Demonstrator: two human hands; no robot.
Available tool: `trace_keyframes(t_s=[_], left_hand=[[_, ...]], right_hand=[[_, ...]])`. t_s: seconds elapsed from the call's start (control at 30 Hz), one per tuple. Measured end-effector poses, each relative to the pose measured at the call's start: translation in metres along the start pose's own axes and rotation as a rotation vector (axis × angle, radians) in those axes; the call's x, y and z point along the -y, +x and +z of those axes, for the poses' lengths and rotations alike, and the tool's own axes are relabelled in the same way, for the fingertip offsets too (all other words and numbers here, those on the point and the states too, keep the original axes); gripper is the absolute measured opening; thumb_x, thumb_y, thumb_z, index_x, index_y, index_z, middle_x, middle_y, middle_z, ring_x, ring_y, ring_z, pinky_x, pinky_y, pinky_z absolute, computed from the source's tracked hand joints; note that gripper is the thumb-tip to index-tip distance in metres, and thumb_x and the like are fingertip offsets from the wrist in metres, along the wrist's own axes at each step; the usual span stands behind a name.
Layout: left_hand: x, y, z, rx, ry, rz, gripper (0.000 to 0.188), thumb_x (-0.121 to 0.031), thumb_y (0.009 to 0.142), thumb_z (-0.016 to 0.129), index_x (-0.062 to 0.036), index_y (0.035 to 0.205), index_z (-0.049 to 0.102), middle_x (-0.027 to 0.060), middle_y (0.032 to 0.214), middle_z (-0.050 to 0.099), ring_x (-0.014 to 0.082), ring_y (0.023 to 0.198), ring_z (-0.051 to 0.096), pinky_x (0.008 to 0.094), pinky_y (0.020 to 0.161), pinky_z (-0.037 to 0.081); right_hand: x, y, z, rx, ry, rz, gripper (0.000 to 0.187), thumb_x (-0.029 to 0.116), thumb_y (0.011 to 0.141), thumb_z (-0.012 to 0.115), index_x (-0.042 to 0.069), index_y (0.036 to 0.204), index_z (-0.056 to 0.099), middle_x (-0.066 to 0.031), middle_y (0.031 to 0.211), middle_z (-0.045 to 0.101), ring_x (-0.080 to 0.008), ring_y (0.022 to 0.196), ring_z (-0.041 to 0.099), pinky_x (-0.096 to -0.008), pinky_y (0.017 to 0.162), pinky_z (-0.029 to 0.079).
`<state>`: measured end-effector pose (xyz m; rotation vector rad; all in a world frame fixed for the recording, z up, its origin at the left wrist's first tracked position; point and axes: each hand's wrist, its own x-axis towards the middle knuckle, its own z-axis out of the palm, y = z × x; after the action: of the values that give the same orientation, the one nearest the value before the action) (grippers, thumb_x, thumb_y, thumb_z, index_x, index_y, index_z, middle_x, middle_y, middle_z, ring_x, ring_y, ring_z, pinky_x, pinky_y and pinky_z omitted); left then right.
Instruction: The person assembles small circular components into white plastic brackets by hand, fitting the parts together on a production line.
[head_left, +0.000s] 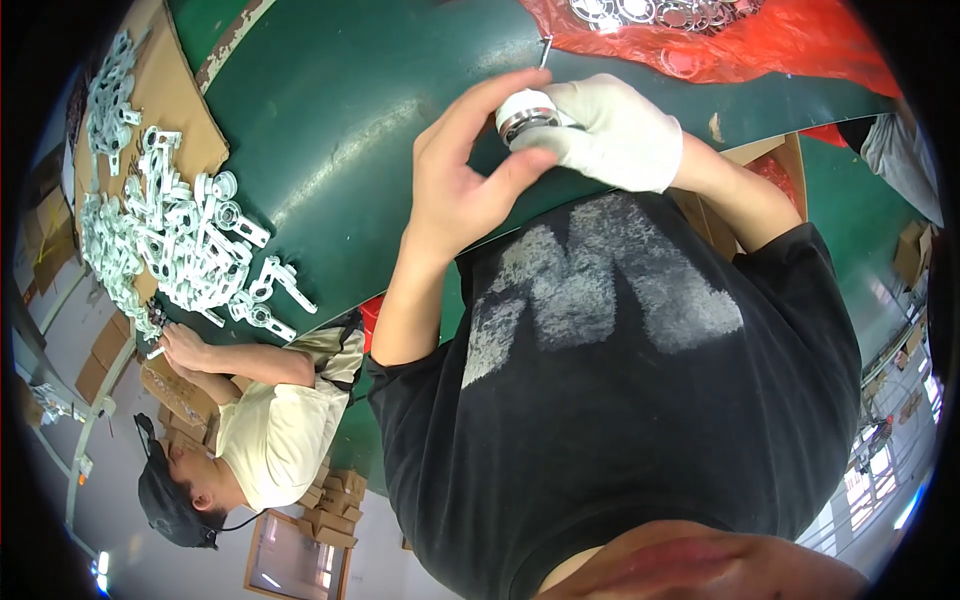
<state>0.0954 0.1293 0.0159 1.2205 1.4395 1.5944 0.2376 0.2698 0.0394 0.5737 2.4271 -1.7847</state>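
Between my two hands, above the green table (370, 110), is a round white part (521, 101) with a shiny metal ring and a dark centre. My bare left hand (462, 165) curls round its left side, with the thumb at its lower edge and the index finger reaching over the top. From the other side my right hand (622, 130), in a white glove, grips it, and the glove hides part of it. A thin metal rod (545, 52) shows just beyond my left fingertips; whether it touches the part, I cannot tell.
Pale ring-ended handle parts (195, 235) lie heaped on cardboard (185, 85) at the left. At the far right, red plastic sheeting (690, 62) holds several chrome rings (660, 14). A co-worker in a cream shirt (285, 430) handles parts beside the heap. An open carton (775, 160) stands near my right forearm.
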Motion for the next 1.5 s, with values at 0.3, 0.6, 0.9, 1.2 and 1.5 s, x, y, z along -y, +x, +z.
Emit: trace_keyframes(t_s=[0.3,0.6,0.9,1.2,1.5], left_hand=[[0.003,0.012,-0.006,0.085,-0.104,-0.144,0.025,-0.006,0.086,0.078,-0.0028,0.11,0.076,0.0079,0.113,0.073,0.0158,0.101,0.069,0.0273,0.086,0.055],[0.044,0.133,-0.165,-0.531,-0.389,-0.348,0.022,-0.019,0.098,0.066,0.0023,0.098,0.071,0.0062,0.086,0.07,0.0177,0.073,0.066,0.0288,0.066,0.055],[0.022,0.096,-0.029,0.019,0.872,-0.246,0.028,-0.036,0.088,0.075,-0.0078,0.089,0.074,0.0035,0.07,0.068,0.0137,0.064,0.064,0.0301,0.062,0.052],[0.013,0.04,-0.03,0.224,0.928,-0.24,0.017,-0.024,0.086,0.074,-0.008,0.087,0.069,0.0077,0.081,0.068,0.0296,0.076,0.068,0.0423,0.066,0.054],[0.024,0.124,-0.175,-0.618,0.842,-0.017,0.033,-0.018,0.098,0.055,0.0028,0.122,0.063,0.0281,0.112,0.068,0.0386,0.106,0.067,0.0436,0.095,0.051]], right_hand=[[-0.011,-0.007,0.008,-0.045,-0.519,-0.023,0.043,0.05,0.097,0.057,0.015,0.119,0.069,-0.0146,0.082,0.071,-0.0364,0.079,0.071,-0.0461,0.069,0.056],[-0.019,-0.015,-0.004,-0.164,-0.328,0.089,0.032,0.037,0.098,0.057,0.012,0.115,0.07,-0.0113,0.097,0.073,-0.031,0.096,0.071,-0.0394,0.086,0.055],[-0.044,-0.016,0.002,-0.341,-0.217,0.043,0.023,0.027,0.097,0.062,0.009,0.107,0.073,-0.0128,0.097,0.074,-0.0321,0.09,0.072,-0.0402,0.082,0.057],[-0.049,-0.016,0.004,-0.335,-0.284,-0.006,0.027,0.026,0.097,0.06,0.004,0.107,0.074,-0.0141,0.108,0.073,-0.0306,0.101,0.072,-0.0358,0.091,0.055],[-0.087,-0.013,0.019,-0.4,0.049,-0.004,0.015,0.009,0.101,0.062,-0.001,0.108,0.072,-0.0046,0.098,0.072,-0.008,0.078,0.061,-0.0232,0.075,0.05]])
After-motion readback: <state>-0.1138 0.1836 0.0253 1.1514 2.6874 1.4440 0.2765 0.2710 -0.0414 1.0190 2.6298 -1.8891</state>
